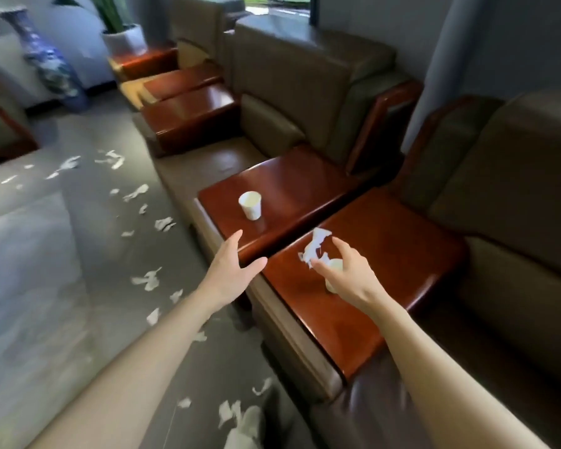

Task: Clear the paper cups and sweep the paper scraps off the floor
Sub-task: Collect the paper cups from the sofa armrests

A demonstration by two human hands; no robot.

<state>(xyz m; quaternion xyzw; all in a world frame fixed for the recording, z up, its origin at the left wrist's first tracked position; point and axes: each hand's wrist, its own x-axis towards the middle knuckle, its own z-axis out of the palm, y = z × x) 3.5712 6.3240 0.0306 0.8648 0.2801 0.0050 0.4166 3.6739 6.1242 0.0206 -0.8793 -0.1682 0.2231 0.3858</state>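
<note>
A white paper cup stands upright on the far wooden armrest. On the near wooden armrest a second paper cup is mostly hidden under my right hand, whose fingers curl over it without clearly closing. Torn white paper lies beside that cup, at my fingertips. My left hand hovers with fingers spread at the front edge of the far armrest, short of the upright cup. Several white paper scraps are strewn along the grey floor.
Beige sofas with red-brown wooden armrests line the right side. A blue-and-white vase and a potted plant stand at the far left. More scraps lie near my feet.
</note>
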